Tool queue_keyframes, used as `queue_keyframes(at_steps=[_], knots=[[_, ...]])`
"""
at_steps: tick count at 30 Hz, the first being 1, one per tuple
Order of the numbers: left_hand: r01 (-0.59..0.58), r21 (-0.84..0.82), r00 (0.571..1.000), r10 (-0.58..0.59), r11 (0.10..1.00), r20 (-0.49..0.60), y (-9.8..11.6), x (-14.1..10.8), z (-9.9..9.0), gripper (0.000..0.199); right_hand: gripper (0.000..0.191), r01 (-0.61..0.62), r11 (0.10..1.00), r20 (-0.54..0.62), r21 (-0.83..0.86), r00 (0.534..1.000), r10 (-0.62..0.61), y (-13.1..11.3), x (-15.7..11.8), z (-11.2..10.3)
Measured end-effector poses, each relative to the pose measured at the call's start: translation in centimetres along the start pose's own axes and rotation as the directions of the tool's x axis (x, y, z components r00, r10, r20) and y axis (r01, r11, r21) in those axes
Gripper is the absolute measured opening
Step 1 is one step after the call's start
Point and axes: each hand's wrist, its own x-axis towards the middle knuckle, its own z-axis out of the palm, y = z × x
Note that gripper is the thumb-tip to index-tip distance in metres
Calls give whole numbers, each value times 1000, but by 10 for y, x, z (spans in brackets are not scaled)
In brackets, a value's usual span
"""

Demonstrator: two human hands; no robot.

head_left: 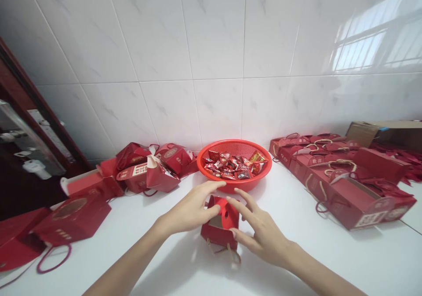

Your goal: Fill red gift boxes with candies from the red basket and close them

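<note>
A small red gift box (219,236) with a cord handle stands on the white table in front of me, its top flaps raised so that part of the inside shows. My left hand (194,206) is at its left side, fingers stretched out over the upper edge and the thumb by a flap. On the other side my right hand (255,225) has its fingers spread, with fingertips at the box's right flap and wall. Just behind the box is a red plastic basket (234,184) holding wrapped candies (231,166).
Several red boxes (75,214) lie loosely on the left. Closed red boxes (343,203) stand in rows on the right, beside a cardboard carton (365,133). A tiled wall (217,102) runs along the back of the white table (171,243).
</note>
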Motion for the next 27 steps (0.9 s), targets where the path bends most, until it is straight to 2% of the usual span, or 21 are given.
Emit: queue_keyframes(at_steps=[4, 8, 11, 14, 16, 19, 22, 27], knots=[[64, -89, 998, -66, 994, -13, -6, 1, -2, 49, 68, 22, 999, 121, -34, 993, -18, -8, 12, -8], [37, -46, 999, -37, 998, -9, -12, 1, -6, 32, 56, 6, 1000, 172, -28, 985, -1, -13, 17, -12], [48, -25, 998, -46, 999, 50, -18, -1, -8, 32, 48, -69, 996, 210, 58, 976, 55, -13, 16, -14], [70, -20, 993, -68, 997, 96, -23, -3, -7, 37, 55, -129, 986, 259, 102, 961, 99, -13, 15, -15], [83, -11, 991, -81, 997, 102, -25, -3, -5, 37, 60, -138, 986, 283, 89, 953, 108, -14, 15, -14], [111, -11, 984, -108, 994, 141, -24, -4, -4, 34, 52, -139, 986, 309, 96, 945, 104, -15, 16, -14], [111, 2, 973, -109, 994, 206, -23, -5, -5, 28, 46, -166, 968, 279, 187, 954, 110, -14, 16, -13], [113, 25, 948, -115, 993, 296, -23, -4, -11, 43, 39, -172, 893, 83, 416, 985, 152, -9, 16, -13]])
